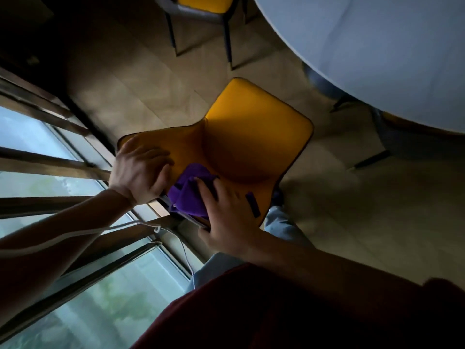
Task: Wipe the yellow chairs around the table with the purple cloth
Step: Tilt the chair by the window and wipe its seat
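Note:
A yellow chair [251, 127] stands right below me, seat toward the table, backrest toward me. My left hand [141, 172] grips the top edge of the backrest at its left corner. The bunched purple cloth [188, 190] lies against the inner face of the backrest. My right hand [226, 217] presses on the cloth, fingers spread over it and thumb hooked behind the backrest's edge. A second yellow chair [203, 3] shows partly at the top, near the table.
A round table with a pale blue-grey cover [377, 46] fills the upper right. A window wall with wooden bars [50, 159] runs along the left. A thin white cable [183, 248] hangs near my left arm. Beige floor lies around the chair.

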The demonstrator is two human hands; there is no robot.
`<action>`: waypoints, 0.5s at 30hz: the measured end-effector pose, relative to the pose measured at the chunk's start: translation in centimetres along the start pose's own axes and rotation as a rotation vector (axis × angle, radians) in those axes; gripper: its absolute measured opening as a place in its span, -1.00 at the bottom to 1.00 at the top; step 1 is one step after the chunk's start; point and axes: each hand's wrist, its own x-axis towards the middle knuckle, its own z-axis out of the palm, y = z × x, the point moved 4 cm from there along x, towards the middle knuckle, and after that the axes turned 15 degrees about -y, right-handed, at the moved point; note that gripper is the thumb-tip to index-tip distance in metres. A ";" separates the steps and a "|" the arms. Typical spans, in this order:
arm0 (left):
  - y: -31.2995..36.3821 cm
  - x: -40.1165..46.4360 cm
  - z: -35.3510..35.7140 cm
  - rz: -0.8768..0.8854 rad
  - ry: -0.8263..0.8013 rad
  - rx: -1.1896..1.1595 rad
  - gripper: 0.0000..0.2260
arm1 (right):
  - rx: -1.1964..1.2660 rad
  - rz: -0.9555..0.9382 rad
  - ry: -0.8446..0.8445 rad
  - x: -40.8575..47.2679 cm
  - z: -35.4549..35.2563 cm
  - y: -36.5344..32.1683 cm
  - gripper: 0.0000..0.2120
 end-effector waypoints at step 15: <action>6.2 22.7 -2.4 0.032 -0.035 -0.077 -0.42 | 0.152 0.420 0.165 2.9 -12.5 16.5 -0.15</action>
